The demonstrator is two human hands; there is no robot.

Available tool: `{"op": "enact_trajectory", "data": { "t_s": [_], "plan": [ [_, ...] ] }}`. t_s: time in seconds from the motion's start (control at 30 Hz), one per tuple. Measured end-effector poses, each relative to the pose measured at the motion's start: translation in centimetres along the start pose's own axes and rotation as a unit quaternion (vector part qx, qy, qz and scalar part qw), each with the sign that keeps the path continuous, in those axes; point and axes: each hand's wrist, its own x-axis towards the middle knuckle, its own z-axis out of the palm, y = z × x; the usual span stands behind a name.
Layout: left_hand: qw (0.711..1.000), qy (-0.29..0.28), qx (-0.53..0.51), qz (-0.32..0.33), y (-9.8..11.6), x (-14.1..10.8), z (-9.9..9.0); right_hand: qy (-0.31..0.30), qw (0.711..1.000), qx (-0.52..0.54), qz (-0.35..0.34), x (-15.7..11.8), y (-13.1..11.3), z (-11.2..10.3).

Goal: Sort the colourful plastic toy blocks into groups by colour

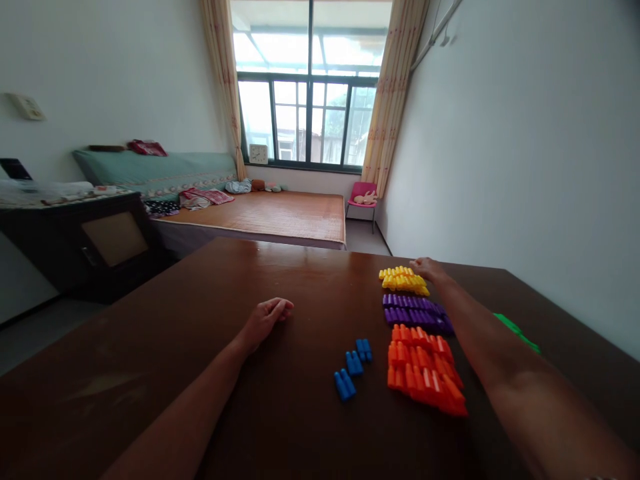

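At the far right of the table, my right hand (427,268) reaches to the far end of the yellow bullet-shaped plastic blocks (404,283), its closed fingers against the back row. My left hand (270,319) rests on the tabletop with its fingers curled in, and no object shows in it. Nearer than the yellow rows lie purple blocks (415,313) in two rows. Orange blocks (423,367) form several rows closer still. Three small blue pieces (354,363) sit in a slanting line between the left hand and the orange group. My right forearm partly hides the green blocks (517,331).
The dark brown table (300,280) spans the foreground. Beyond it stands a bed (280,212) with clothes on it, and a pink chair (363,192) holding a soft toy. A dark cabinet (110,237) is at the left; a white wall (525,133) runs along the right.
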Motion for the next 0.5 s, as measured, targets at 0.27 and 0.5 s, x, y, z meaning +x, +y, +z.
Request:
{"op": "enact_trajectory", "data": {
  "t_s": [0.27,0.5],
  "plan": [
    [1.0,0.0,-0.009,0.011,0.1,0.0,0.3,-0.135,0.928,0.126,-0.323,-13.6,-9.5,-1.8],
    [1.0,-0.007,-0.011,0.026,0.2,0.1,0.3,-0.201,0.843,0.023,-0.498,-23.0,-12.5,-0.9]
  ]
}}
